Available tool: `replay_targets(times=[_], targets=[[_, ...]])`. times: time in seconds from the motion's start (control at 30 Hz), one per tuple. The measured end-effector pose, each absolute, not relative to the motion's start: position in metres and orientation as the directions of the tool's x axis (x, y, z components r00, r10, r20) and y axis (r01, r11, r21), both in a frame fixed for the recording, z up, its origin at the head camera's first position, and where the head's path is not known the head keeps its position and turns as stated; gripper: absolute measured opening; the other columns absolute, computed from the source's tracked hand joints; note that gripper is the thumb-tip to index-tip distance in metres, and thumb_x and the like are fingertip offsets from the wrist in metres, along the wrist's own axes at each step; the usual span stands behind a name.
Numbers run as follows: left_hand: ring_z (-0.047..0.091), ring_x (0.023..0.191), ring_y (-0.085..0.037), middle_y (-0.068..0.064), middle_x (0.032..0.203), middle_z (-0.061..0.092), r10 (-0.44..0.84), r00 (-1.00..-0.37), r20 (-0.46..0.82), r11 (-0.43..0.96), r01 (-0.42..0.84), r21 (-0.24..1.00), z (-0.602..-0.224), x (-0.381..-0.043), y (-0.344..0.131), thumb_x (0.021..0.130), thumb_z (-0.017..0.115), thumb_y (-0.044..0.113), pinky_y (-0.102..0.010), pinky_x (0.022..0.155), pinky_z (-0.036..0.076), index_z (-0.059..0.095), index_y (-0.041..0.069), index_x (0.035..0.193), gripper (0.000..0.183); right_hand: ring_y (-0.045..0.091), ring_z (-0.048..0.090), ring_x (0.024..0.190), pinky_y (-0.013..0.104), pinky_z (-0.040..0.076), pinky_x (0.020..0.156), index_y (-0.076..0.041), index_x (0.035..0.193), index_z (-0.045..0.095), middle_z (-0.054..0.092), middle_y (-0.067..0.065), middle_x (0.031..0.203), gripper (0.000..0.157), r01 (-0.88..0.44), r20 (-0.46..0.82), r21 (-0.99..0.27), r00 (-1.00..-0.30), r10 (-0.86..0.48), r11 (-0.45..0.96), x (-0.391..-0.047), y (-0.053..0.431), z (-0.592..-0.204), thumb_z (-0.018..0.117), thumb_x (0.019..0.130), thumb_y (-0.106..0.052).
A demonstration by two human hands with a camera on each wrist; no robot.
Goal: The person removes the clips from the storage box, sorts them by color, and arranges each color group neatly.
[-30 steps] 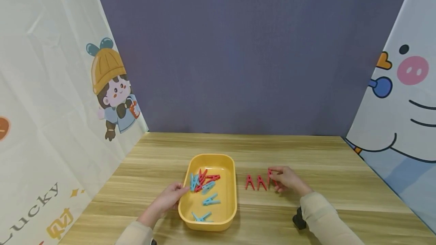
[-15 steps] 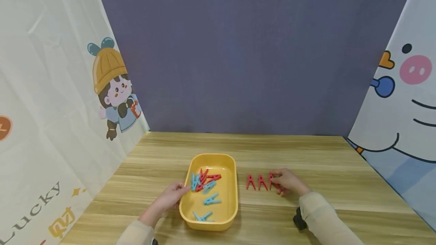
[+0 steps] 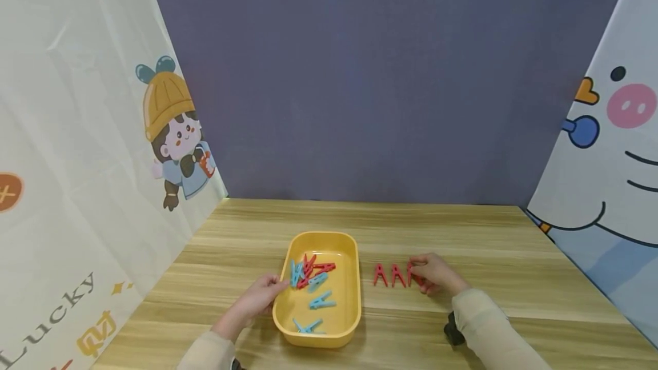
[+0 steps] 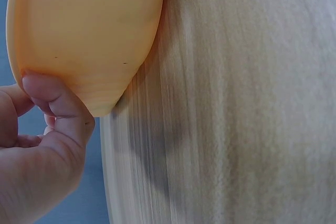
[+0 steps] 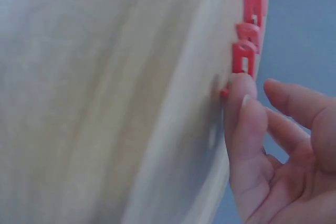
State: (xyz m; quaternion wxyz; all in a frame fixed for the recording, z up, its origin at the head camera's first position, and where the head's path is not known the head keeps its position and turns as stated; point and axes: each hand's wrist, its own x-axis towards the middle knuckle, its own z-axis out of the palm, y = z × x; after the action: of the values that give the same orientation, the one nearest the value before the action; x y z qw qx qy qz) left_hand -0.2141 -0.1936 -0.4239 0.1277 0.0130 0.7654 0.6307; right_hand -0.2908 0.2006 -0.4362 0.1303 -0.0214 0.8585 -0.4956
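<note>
My left hand (image 3: 259, 296) grips the left rim of a yellow plastic tray (image 3: 358, 301); in the left wrist view its fingers (image 4: 47, 90) lie against the outer wall. Inside the tray, red clothespins (image 3: 325, 267) and light blue clothespins (image 3: 322, 300) lie loose, several of them bunched at the far left. To the right of the tray, two red clothespins (image 3: 380, 274) (image 3: 398, 275) lie side by side, legs toward me. My right hand (image 3: 436, 274) pinches a third red clothespin (image 3: 409, 272) at the row's right end, largely hidden by the fingers.
The wooden table (image 3: 319, 216) ends at a dark blue back panel (image 3: 334, 84). Printed cartoon sheets stand at the left (image 3: 77, 130) and right (image 3: 617, 159). A black wrist strap piece (image 3: 453, 330) shows under the right sleeve.
My right hand has lowered the third red clothespin toward me, into line with the other two. My left hand keeps its grip on the tray.
</note>
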Motion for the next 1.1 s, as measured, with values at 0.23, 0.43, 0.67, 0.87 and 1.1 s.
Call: replay_targets(times=[0.23,0.43,0.67,0.87,1.1], targets=[[0.053,0.067,-0.015,-0.011,0.085,0.052,0.164,-0.971,-0.174,0.205,-0.139,0.969,-0.424,-0.214,-0.193,0.095,0.049,0.022,-0.027,0.055,0.048,0.042,-0.002,0.097,0.025,0.013,0.049,0.041,0.023,0.042,0.040,0.009,0.134,0.036,0.039,0.001,0.052,0.049,0.041,-0.164,-0.876,-0.962,-0.218,0.480,-0.293,0.202,-0.420,0.051,0.090,-0.006],[0.052,0.066,-0.016,-0.010,0.084,0.050,0.157,-0.972,-0.172,0.206,-0.138,0.969,-0.426,-0.213,-0.194,0.096,0.049,0.021,-0.027,0.054,0.048,0.042,-0.002,0.096,0.024,0.019,0.055,0.047,0.035,0.048,0.045,0.007,0.133,0.039,0.058,0.020,0.079,0.047,-0.079,-0.055,-0.863,-0.967,-0.248,0.499,-0.295,0.197,-0.406,0.053,0.091,-0.009],[0.053,0.066,-0.016,-0.010,0.085,0.050,0.152,-0.973,-0.173,0.203,-0.141,0.969,-0.426,-0.213,-0.194,0.096,0.048,0.021,-0.027,0.054,0.048,0.041,-0.002,0.097,0.024,0.034,0.060,0.070,0.049,0.051,0.061,0.006,0.134,0.039,0.054,0.021,0.097,0.047,-0.145,0.009,-0.861,-0.963,-0.270,0.488,-0.300,0.184,-0.390,0.054,0.092,-0.009],[0.054,0.067,-0.016,-0.012,0.086,0.052,0.168,-0.971,-0.168,0.200,-0.133,0.971,-0.426,-0.213,-0.194,0.096,0.048,0.021,-0.027,0.056,0.048,0.042,-0.003,0.098,0.025,0.036,0.060,0.080,0.043,0.053,0.059,0.003,0.135,0.038,0.053,0.020,0.103,0.049,-0.175,0.037,-0.861,-0.959,-0.283,0.478,-0.299,0.169,-0.376,0.055,0.092,-0.011],[0.054,0.068,-0.016,-0.012,0.087,0.053,0.180,-0.970,-0.166,0.207,-0.127,0.970,-0.426,-0.214,-0.194,0.096,0.048,0.022,-0.027,0.057,0.049,0.043,-0.003,0.097,0.026,0.032,0.061,0.082,0.043,0.053,0.063,0.002,0.137,0.036,0.052,0.019,0.106,0.051,-0.214,0.065,-0.875,-0.941,-0.332,0.435,-0.296,0.155,-0.365,0.056,0.092,-0.013]])
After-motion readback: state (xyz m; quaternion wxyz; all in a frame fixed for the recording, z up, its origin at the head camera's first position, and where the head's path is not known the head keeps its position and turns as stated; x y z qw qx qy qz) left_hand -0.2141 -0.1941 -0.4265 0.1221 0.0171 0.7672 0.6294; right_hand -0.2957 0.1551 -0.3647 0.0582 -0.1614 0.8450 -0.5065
